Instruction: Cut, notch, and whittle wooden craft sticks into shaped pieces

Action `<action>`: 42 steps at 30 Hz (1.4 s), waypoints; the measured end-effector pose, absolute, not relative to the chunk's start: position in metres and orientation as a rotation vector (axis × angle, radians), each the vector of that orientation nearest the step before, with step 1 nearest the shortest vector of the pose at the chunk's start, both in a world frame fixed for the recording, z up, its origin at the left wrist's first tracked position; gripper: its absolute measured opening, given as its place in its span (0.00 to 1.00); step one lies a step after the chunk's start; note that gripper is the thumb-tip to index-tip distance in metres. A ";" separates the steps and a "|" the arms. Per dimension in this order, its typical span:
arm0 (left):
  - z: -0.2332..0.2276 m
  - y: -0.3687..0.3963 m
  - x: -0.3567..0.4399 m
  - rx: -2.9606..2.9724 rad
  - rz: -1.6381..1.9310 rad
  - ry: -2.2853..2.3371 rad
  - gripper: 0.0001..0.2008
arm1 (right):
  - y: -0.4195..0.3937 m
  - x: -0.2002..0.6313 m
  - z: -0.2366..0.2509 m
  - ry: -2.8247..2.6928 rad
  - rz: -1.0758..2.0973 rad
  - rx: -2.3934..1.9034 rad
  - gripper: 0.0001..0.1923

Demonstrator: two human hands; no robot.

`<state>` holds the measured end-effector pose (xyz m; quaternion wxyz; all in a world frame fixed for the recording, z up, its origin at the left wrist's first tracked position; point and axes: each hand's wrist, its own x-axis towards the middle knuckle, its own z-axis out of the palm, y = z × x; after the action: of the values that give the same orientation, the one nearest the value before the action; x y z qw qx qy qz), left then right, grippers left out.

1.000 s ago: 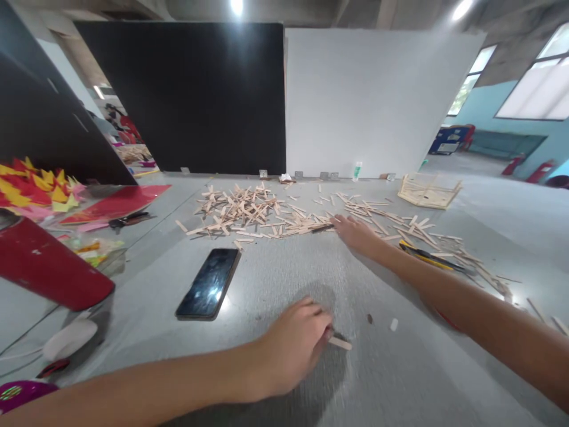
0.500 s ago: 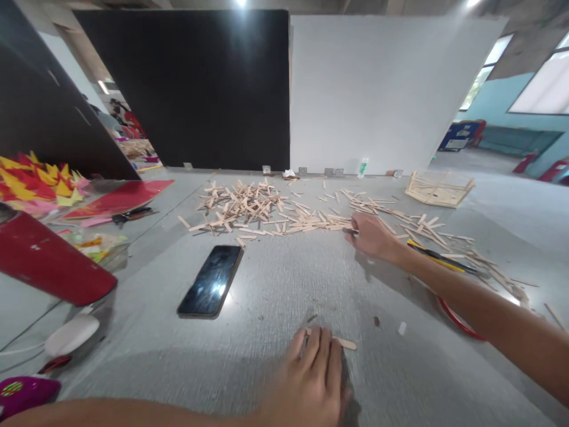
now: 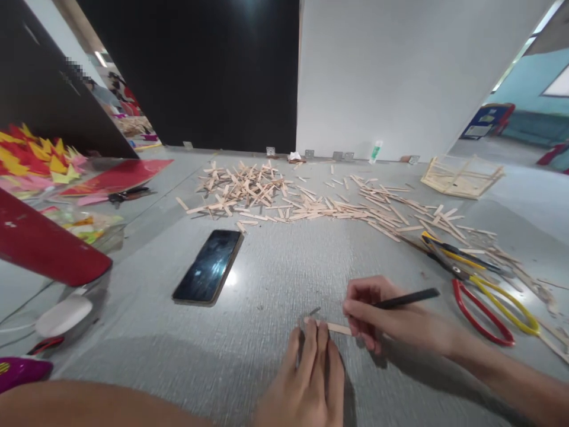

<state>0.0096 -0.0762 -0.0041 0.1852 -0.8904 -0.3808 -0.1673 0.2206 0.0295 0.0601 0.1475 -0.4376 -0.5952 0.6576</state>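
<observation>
On stick: left hand; right hand likely pens.

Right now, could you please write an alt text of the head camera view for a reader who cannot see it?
On a grey table, the left hand presses a small wooden stick flat while the right hand holds a black pen at it. A dark phone lies to the left, scattered wooden sticks lie behind, and red and yellow pliers lie to the right.

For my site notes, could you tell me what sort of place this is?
Probably a craft workshop: a heap of wooden sticks on a grey table, cut coloured paper shapes, and a half-built stick frame.
</observation>
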 end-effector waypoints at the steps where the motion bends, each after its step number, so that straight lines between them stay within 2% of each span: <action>1: -0.003 -0.076 0.010 -2.505 -0.472 -1.079 0.19 | 0.030 0.219 0.058 -1.704 1.894 -1.263 0.17; 4: -0.002 -0.076 0.010 -2.525 -0.437 -1.051 0.19 | 0.027 0.214 0.054 -1.675 1.895 -1.294 0.15; 8: -0.001 -0.077 0.010 -2.523 -0.408 -1.059 0.20 | 0.020 0.212 0.047 -1.670 1.843 -1.318 0.19; 12: 0.001 -0.076 0.010 -2.545 -0.386 -1.045 0.20 | 0.017 0.214 0.038 -1.720 1.805 -1.328 0.17; 17: 0.003 -0.072 0.012 -2.489 -0.496 -1.042 0.17 | 0.016 0.216 0.030 -1.869 1.591 -1.308 0.23; 21: 0.006 -0.071 0.015 -2.405 -0.578 -1.026 0.16 | 0.014 0.216 0.023 -1.910 1.512 -1.298 0.24; 27: 0.004 -0.074 0.015 -2.393 -0.572 -0.980 0.12 | 0.014 0.217 0.020 -1.941 1.477 -1.299 0.24; 42: 0.006 -0.072 0.012 -2.417 -0.536 -0.951 0.17 | 0.015 0.213 0.023 -1.877 1.511 -1.286 0.24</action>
<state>0.0116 -0.0718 0.0063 0.2421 -0.8843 -0.3478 -0.1961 0.2128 0.0151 0.0227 0.2037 -0.4610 -0.6728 0.5415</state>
